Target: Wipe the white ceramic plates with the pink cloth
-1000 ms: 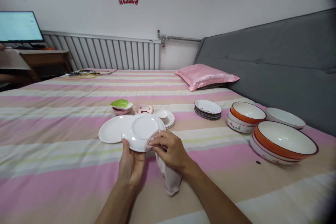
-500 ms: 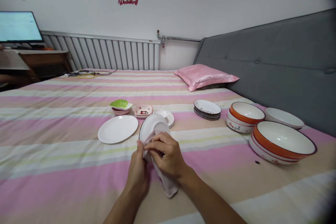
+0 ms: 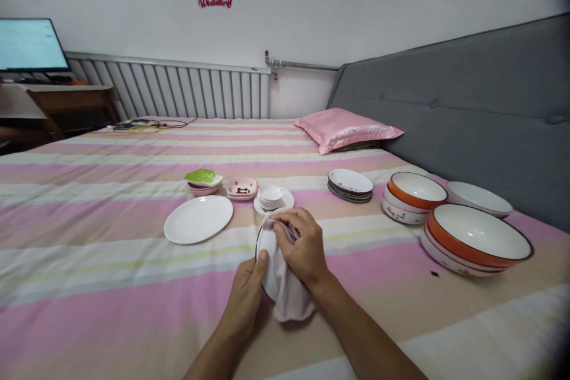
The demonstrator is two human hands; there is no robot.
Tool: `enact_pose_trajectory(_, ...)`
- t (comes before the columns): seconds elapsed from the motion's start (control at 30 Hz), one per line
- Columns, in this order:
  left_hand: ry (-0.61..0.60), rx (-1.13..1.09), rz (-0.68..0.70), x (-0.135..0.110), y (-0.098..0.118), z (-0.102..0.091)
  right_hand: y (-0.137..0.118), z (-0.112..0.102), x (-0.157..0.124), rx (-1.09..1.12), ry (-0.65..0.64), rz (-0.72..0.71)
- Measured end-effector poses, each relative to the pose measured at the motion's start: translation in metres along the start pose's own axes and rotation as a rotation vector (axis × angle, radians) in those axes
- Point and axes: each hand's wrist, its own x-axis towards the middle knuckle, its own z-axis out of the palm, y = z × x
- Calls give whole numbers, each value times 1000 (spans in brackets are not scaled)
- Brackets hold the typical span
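My left hand (image 3: 247, 293) grips the left edge of a white plate (image 3: 268, 273) with a dark rim, thumb laid on its face. The plate is tilted up above the bed. In my right hand (image 3: 304, 245) is a pale pinkish cloth (image 3: 290, 292), pinched at the plate's upper edge and draped down over its right part. The cloth and fingers hide much of the plate. Just beyond are small white bowls (image 3: 269, 195) stacked on white saucers (image 3: 286, 199). A large white oval plate (image 3: 199, 219) lies to the left.
On the striped bedsheet (image 3: 111, 273) sit a green leaf-shaped dish (image 3: 201, 176), pink square dishes (image 3: 241, 187), stacked plates (image 3: 351, 181), orange-banded bowls (image 3: 481, 234) and smaller bowls (image 3: 416, 193). A pink pillow (image 3: 350, 129) lies by the grey headboard (image 3: 467, 83). Cables (image 3: 151, 124) lie far left.
The plate has moved right and towards me, uncovering the small bowls behind it. My right hand has moved up with the cloth, which now covers more of the plate's right side.
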Motion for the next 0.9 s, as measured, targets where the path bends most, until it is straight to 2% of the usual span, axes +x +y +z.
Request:
enact_pose_trajectory(0.37,-3,27,-27,-1,10,2,27,-10,9,-106,95,159)
enact_pose_trajectory(0.5,25,-93,-65,-1,7,1,35,-13,12,-126,113,252)
enact_pose_trajectory(0.63,78,-307,-117,2,4,-3,39,-16,14,-138,112,288)
enact_pose_trajectory(0.73,153,-452,-138,6,6,-4,40,-17,14,-132,115,307)
enact_pose_trajectory(0.9,365,-637,-81,14,17,-6,39,-15,13,-115,110,297)
